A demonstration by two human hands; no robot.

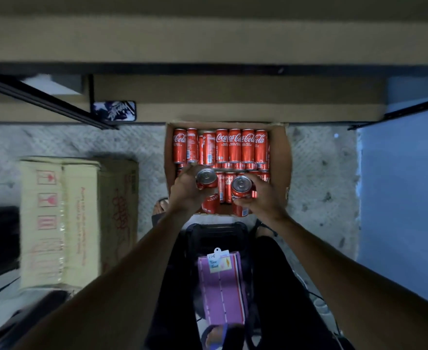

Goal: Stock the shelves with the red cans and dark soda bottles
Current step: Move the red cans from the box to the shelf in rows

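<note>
Left grip [185,190] curled round a red can [206,178] above the near end of the open box [282,157]; right grip [264,198] curled round a second can [242,189] just beside. Inside the box, upright red cans [234,147] in rows. Left of the box, a closed carton [76,218].

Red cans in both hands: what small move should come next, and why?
Probably lift both clear and carry them up to the shelf ahead. The left hand grips one red can, the right hand a second can, both just above the open box below the shelf.
</note>
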